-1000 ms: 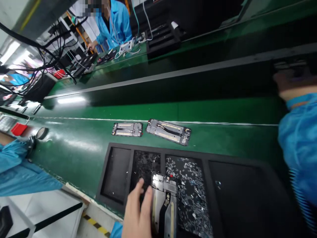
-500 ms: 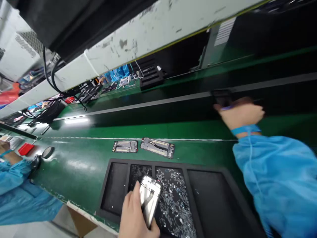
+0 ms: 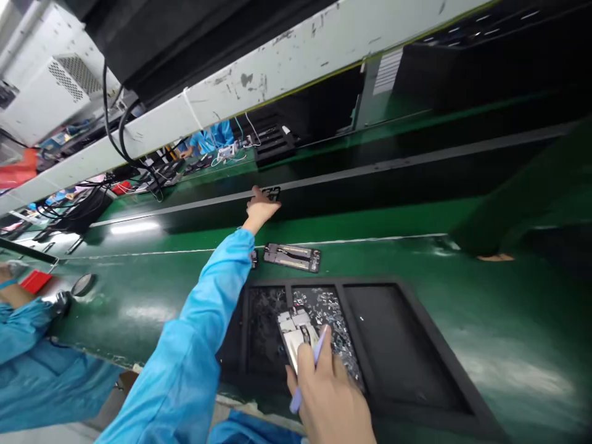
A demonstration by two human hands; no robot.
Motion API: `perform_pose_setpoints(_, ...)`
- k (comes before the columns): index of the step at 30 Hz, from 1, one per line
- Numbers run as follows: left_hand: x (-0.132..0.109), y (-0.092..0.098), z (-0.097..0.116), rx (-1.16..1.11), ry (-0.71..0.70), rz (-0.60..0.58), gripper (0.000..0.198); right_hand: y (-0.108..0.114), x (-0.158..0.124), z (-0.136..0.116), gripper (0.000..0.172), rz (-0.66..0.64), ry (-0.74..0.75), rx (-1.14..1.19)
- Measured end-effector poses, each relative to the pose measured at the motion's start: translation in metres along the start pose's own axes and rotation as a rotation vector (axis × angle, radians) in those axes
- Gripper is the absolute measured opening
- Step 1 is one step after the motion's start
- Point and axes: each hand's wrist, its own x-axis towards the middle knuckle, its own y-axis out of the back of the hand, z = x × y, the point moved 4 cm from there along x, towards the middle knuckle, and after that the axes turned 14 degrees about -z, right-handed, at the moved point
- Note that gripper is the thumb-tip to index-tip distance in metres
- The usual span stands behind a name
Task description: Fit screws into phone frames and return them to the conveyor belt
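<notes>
My left hand (image 3: 259,209) reaches out over the dark belt, its fingers around the near side of a small black phone frame (image 3: 272,193). Closer in, my right hand (image 3: 330,382) grips a silver-backed phone (image 3: 296,336) together with a slim purple pen-like tool (image 3: 319,346). That phone is tilted above a black divided tray (image 3: 342,290), whose middle compartments hold many tiny metal bits (image 3: 326,308). Beyond the tray's far rim lies another opened phone body (image 3: 292,256). A second one beside it is mostly covered by my left sleeve.
A long dark belt with a grey stripe (image 3: 333,177) runs across the green bench (image 3: 134,277). Overhead passes a scuffed white beam (image 3: 240,86) with hanging black cables (image 3: 123,139). At left sit a red tray (image 3: 36,281) and a co-worker's blue sleeve (image 3: 23,330).
My left hand has gone from the phone above the tray out to the belt. My right hand has come back from the belt at right and now holds a silver-backed phone over the tray.
</notes>
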Motion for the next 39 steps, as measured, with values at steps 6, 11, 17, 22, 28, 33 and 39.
perform_pose_setpoints(6,0.034,-0.039,0.0,0.063,0.15,0.08,0.04,-0.022,-0.003,-0.031,0.017,-0.067,-0.098,0.008)
perform_pose_setpoints(11,0.041,-0.061,-0.01,0.098,0.153,0.11,0.04,0.018,0.036,0.041,0.037,-0.034,0.221,0.237)
perform_pose_setpoints(17,0.028,-0.041,-0.001,0.126,-0.016,0.045,0.048,0.035,0.129,0.12,0.065,-0.17,0.289,1.021)
perform_pose_setpoints(22,-0.112,-0.053,-0.027,0.184,-0.474,-0.082,0.03,-0.005,0.145,0.121,0.045,-0.094,0.192,1.025)
perform_pose_setpoints(28,-0.303,-0.152,-0.085,0.554,-1.029,0.123,0.053,-0.016,0.112,0.104,0.009,0.167,0.429,0.604)
perform_pose_setpoints(33,-0.303,-0.187,-0.098,0.48,-0.979,0.209,0.059,-0.021,0.096,0.079,0.01,0.209,0.744,0.19)
perform_pose_setpoints(39,-0.296,-0.184,-0.102,0.468,-0.98,0.195,0.05,-0.025,0.095,0.073,0.015,0.158,0.789,0.1)
